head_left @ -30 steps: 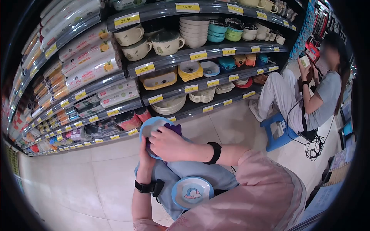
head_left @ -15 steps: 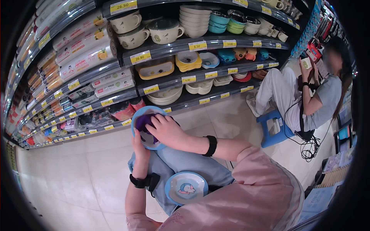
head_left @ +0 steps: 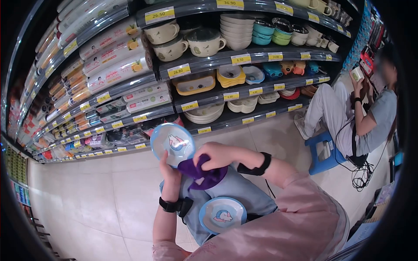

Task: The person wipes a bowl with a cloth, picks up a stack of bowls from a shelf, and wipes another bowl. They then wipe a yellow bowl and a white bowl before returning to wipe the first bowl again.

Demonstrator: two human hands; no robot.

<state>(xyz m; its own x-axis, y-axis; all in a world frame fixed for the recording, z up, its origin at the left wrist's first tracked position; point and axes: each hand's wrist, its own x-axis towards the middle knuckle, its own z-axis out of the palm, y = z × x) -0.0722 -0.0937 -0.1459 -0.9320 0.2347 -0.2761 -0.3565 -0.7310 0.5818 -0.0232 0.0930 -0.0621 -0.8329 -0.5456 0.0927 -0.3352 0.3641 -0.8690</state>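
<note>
My left hand [head_left: 170, 169] grips a white bowl [head_left: 167, 138] with a blue rim by its lower edge, thumb over the inside. A cartoon animal print shows on the bowl's inner face, which is tipped toward me. Just right of the bowl, my right hand [head_left: 212, 155] is closed on a bunched purple cloth [head_left: 208, 177] that hangs over my knee. A second blue-rimmed bowl [head_left: 213, 213] with the same kind of print rests on my lap.
Store shelves [head_left: 244, 58] with bowls, lidded mugs and rolls of plastic bags stand in front of me. At the right, another person [head_left: 370, 117] sits on a blue stool [head_left: 320, 163], holding a small box. Black cables [head_left: 363, 178] lie coiled beside the stool.
My right hand has drawn the purple cloth out of the bowl, toward the right and down, uncovering the print. My left hand keeps hold of the bowl. The view has shifted slightly.
</note>
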